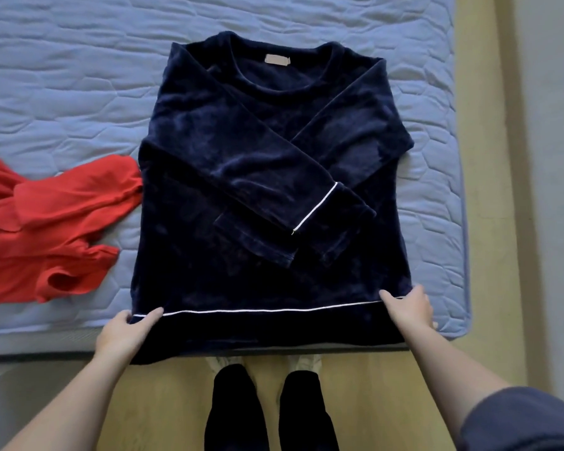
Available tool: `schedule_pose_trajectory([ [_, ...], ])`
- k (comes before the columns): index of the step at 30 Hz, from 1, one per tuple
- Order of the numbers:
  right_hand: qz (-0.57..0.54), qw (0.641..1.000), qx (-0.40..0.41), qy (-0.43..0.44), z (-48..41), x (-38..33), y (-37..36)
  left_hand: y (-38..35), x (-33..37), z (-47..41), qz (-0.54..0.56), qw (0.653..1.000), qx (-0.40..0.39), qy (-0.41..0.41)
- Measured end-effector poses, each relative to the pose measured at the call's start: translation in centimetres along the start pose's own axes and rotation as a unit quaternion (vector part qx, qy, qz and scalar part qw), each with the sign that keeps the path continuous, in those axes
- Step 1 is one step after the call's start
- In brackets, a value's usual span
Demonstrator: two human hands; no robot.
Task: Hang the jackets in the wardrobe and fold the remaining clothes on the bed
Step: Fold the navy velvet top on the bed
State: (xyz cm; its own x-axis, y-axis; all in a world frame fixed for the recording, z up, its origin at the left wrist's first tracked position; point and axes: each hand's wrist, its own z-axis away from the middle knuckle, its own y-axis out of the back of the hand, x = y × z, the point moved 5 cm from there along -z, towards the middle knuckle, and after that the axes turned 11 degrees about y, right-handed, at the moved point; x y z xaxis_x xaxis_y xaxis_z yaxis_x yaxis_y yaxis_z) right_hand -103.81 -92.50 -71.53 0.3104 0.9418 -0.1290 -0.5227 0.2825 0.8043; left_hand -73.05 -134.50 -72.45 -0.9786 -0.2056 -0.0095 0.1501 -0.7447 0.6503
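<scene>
While the navy sweater (267,151) lies flat on the bed (62,92), sleeves crossed, the left hand (124,332) and right hand (411,312) grip its hem corners, fingers (419,296) curled round the fabric; a red garment (46,229) lies beside it.

Bare mattress (79,76) is left along the bed's far and right edges; the left side is blocked by a crumpled red garment (46,222) beside the sweater (241,157).

One wide-angle camera on the person's head looks steeply down from the near edge of the bed (79,76), which fills the upper three quarters of the frame. The sweater (267,157) lies at the centre. The floor (163,402) and the person's legs (232,415) are at the bottom. The forearms enter close, from the lower corners.
</scene>
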Motion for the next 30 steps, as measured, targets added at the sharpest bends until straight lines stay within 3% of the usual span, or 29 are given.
schedule_pose_trajectory([
  [2, -0.006, 0.999, -0.033, 0.009, -0.6, 0.5, 0.2, -0.2, 0.2, 0.3, 0.040, 0.998, -0.044, -0.026],
  [6, -0.152, 0.982, -0.092, 0.063, -0.3, 1.4, 0.7, -1.1, -0.5, 1.5, 0.065, 0.991, -0.092, -0.070],
  [9, -0.136, 0.979, -0.118, 0.098, 0.5, 2.4, 1.6, -0.8, -2.0, 1.5, 0.058, 0.996, -0.059, -0.034],
  [12, -0.106, 0.985, -0.095, 0.095, 1.4, 3.5, 3.5, 0.4, -3.5, 2.4, 0.092, 0.994, -0.061, 0.009],
  [15, -0.099, 0.989, -0.089, 0.061, 3.3, 4.9, 5.5, 2.2, -5.6, 4.6, 0.097, 0.992, -0.071, 0.044],
  [18, -0.117, 0.984, -0.136, -0.001, 6.4, 7.1, 7.0, 3.9, -8.1, 7.3, 0.077, 0.990, -0.084, 0.085],
  [23, -0.126, 0.966, -0.194, -0.118, 12.0, 9.7, 10.1, 7.3, -11.9, 13.1, 0.084, 0.951, -0.206, 0.214],
  [26, -0.233, 0.953, -0.169, -0.100, 11.2, 4.7, 12.8, 10.0, -7.3, 14.1, 0.179, 0.930, -0.243, 0.207],
  [30, -0.410, 0.902, -0.115, -0.071, 6.5, -6.0, 17.4, 13.6, 5.8, 14.0, 0.355, 0.895, -0.242, 0.117],
])
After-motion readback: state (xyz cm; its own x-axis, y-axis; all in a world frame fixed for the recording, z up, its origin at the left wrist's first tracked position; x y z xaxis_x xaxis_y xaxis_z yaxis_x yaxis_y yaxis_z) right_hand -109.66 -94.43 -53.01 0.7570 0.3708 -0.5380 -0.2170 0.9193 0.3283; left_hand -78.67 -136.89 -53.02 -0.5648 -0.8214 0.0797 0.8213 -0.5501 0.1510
